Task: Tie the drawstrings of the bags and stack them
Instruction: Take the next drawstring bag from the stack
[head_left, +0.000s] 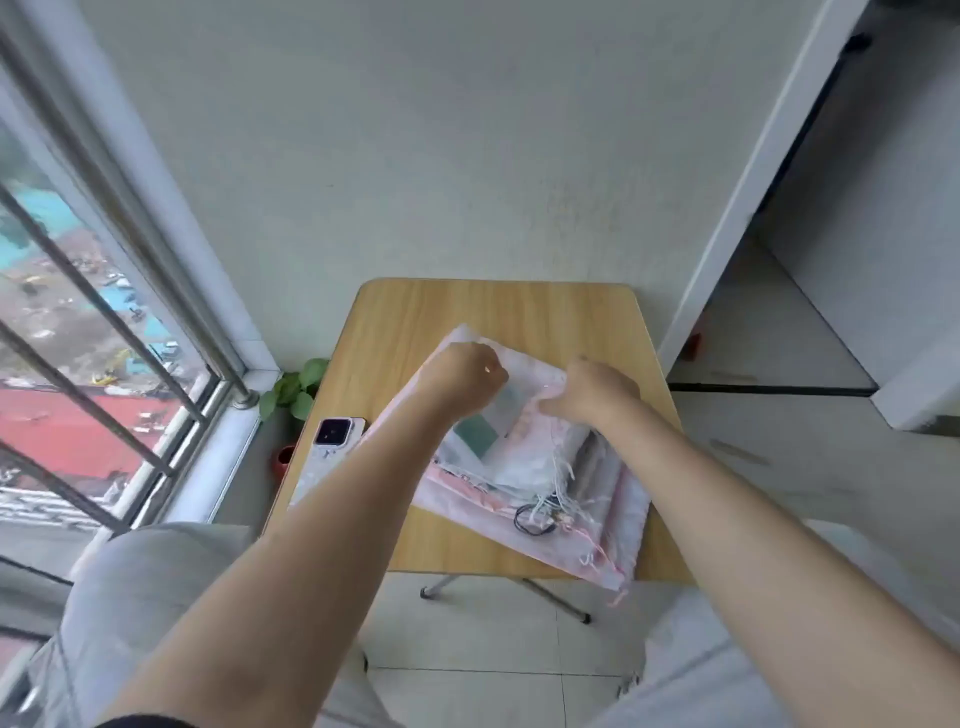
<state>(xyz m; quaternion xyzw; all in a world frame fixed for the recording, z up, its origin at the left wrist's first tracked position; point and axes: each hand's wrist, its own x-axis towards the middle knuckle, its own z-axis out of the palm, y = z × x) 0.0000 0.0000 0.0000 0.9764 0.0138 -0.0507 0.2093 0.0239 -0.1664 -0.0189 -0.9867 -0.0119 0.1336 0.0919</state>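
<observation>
Currently: left hand (460, 376) and right hand (592, 392) both curled, gripping far edge of top drawstring bag (519, 410) on bag stack (524, 467), centre of wooden table (415, 322). Phone (337, 434) at left edge.

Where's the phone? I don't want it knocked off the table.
In the head view the phone lies at the table's left edge, just left of the left forearm and the bags, with the plant beyond it.

Bags (524, 462) thin translucent plastic; table (457, 312) matt wood-grain.
</observation>
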